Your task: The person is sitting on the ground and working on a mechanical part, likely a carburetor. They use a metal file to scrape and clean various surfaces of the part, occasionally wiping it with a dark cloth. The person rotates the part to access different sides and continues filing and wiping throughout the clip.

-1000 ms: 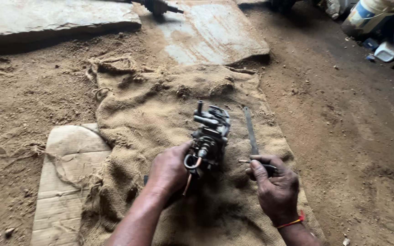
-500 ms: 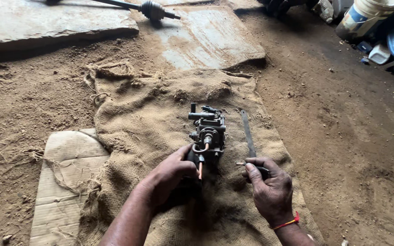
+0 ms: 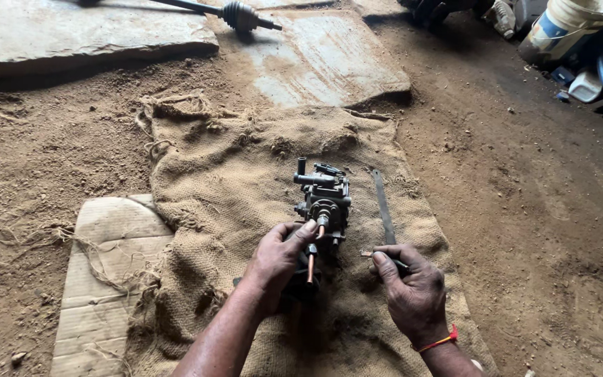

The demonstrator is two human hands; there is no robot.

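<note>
A: Item one, the pump (image 3: 322,199)?
B: Dark, greasy metal unit with fittings and stubs on top; lies on the sacking (image 3: 246,174), near its middle; long axis runs toward the person.

A: Left hand (image 3: 278,258)?
B: Laid against the pump's near end; fingers curled on the housing, forefinger tip up at a round fitting; a copper-coloured stub (image 3: 310,264) shows just beside the thumb; the hand is clamped on the pump body, though how tight I cannot tell.

A: Right hand (image 3: 413,290)?
B: Apart from the left, to the right of the pump; fingers closed round a small tool (image 3: 378,255), its tip pointing left at the pump; what kind of tool is too small to tell; red band (image 3: 437,342) on the wrist.

A: Loose pieces on the sacking?
B: One flat metal bar (image 3: 383,206), narrow and grey; lies just right of the pump, its near end by the right hand's fingers.

A: Ground cover?
B: Sacking, brown, rumpled, frayed at the far left corner; spread on dirt floor (image 3: 539,209); worn cardboard (image 3: 102,279) under its left edge.

A: Further off?
B: Two flat slabs (image 3: 329,63) beyond the sacking; a shaft with a ribbed boot (image 3: 239,14) across them at the top edge; white drum (image 3: 567,24) and small containers (image 3: 598,73) at top right.
</note>
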